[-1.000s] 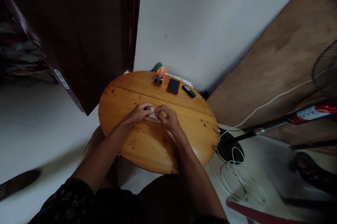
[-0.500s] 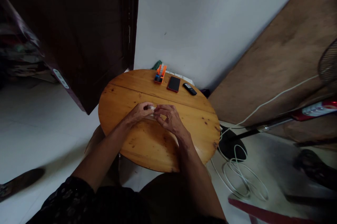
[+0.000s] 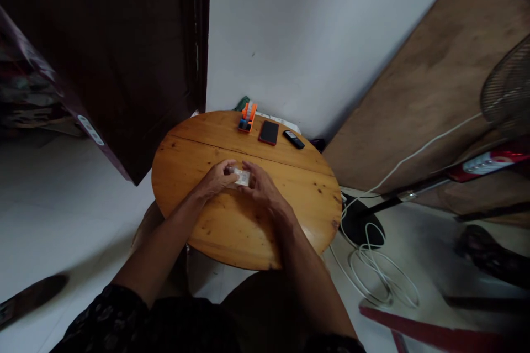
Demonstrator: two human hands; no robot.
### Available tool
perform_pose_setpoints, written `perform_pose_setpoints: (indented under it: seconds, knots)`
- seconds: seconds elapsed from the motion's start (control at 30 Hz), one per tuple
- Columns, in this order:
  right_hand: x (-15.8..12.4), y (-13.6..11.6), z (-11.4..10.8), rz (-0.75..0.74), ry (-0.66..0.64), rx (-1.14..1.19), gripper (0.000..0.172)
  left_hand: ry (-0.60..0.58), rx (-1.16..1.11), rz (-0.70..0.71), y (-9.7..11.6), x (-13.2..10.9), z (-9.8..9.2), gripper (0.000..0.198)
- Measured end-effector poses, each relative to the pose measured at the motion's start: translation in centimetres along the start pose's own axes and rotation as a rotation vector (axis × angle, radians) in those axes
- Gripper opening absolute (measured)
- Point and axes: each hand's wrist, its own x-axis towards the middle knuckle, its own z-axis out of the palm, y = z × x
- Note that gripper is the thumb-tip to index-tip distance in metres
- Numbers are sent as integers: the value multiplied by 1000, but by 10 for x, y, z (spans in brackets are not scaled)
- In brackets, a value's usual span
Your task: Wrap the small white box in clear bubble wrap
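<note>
A small whitish box with printing on its face (image 3: 242, 177) is just above the middle of a round wooden table (image 3: 232, 226). My left hand (image 3: 219, 177) is closed on the left end of this box, thumb in front and fingers behind. Curved around the right end is my right hand (image 3: 261, 184), its fingers and thumb apart on either side of the box. Whether those fingertips brush the box I cannot tell.
Along the table's far side are an orange and blue tape dispenser (image 3: 247, 117), a dark red-edged notebook-like slab (image 3: 269, 132) and a black phone or remote (image 3: 293, 139). A standing fan (image 3: 507, 88) and coiled white cable (image 3: 372, 270) are at the right; a dark door (image 3: 124, 66) is left.
My right hand's fingers have spread from a pinch at the box, so more of its printed face shows. The left hand keeps its hold. The view has shifted slightly.
</note>
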Motion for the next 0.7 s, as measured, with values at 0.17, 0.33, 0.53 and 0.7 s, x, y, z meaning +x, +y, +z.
perform_pose_setpoints:
  seconds: [0.17,0.33,0.53,0.7]
  knots:
    - [1,0,3,-26,43,-31,74,34,49,49,3,-1,6,62]
    - [0,6,-2,29,34,-56,73,139,279,133,0,2,14,48]
    - [-1,10,-3,37,31,59,77,156,261,97,-9,5,15,56]
    - [-2,0,-21,44,100,177,68,189,65,12,-7,7,9,51]
